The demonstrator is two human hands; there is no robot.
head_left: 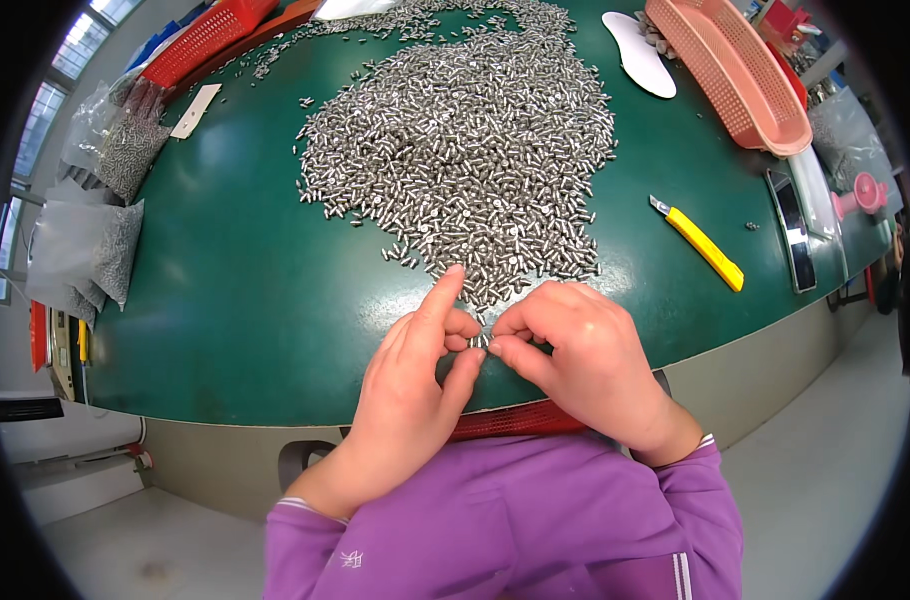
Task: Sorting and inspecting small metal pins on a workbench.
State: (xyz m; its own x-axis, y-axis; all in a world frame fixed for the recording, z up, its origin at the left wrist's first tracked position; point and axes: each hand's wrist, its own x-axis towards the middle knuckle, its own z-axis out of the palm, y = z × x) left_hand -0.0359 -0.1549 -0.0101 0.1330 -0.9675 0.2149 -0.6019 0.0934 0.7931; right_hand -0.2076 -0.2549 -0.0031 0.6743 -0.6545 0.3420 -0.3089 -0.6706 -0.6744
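Observation:
A big heap of small silvery, bullet-shaped metal pieces (465,150) spreads over the green table, its narrow tip reaching down to my hands. Between my fingertips, near the table's front edge, a few of these metal pieces (479,341) sit close together. My left hand (407,385) pinches them from the left with thumb and bent fingers, while its index finger points up toward the heap. From the right, my right hand (587,352) closes thumb and index finger on the same little cluster. My fingertips partly cover the pieces.
A yellow utility knife (705,248) lies on the table (235,300) to the right, near a phone (792,230). Far right are a pink basket (730,70), a white insole-shaped piece (640,55) and a pink fan (862,195). Filled clear bags (85,245) and a red basket (205,40) line the left edge.

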